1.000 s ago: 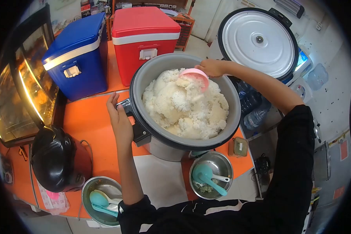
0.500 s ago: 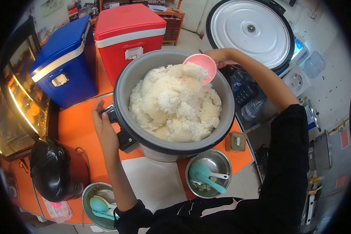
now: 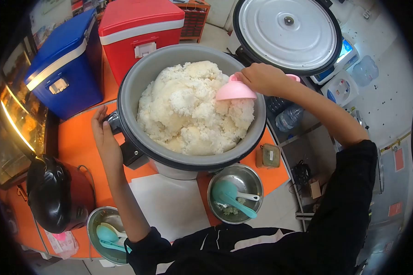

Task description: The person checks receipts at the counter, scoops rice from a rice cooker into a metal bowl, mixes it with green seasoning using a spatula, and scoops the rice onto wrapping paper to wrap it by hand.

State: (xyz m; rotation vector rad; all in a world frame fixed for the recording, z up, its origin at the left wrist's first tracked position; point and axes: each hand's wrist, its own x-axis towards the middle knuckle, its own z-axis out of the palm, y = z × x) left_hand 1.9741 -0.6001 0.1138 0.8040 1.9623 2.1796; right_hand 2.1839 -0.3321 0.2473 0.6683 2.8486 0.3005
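A large grey pot (image 3: 135, 142) holds a high mound of white rice (image 3: 183, 110). My right hand (image 3: 264, 79) is closed round the handle of a pink scoop (image 3: 235, 90), whose bowl is turned downward over the right side of the mound, with rice beneath it. At the pot's left side, my left hand (image 3: 106, 137) rests beside the black and metal handle (image 3: 114, 123), fingers stretched out and holding nothing. The round lid (image 3: 289, 36) stands open behind the pot.
Blue (image 3: 73, 68) and red (image 3: 137, 34) coolers stand behind left. Steel bowls with teal utensils lie front left (image 3: 92, 229) and front right (image 3: 257, 183). A black-and-red cooker (image 3: 55, 195), a small container (image 3: 268, 156) and a lit display case (image 3: 13, 128) are nearby.
The pink scoop, which faced up with rice in it, has been tipped over at the mound's right side. In view, the pot and table have shifted left and slightly up.
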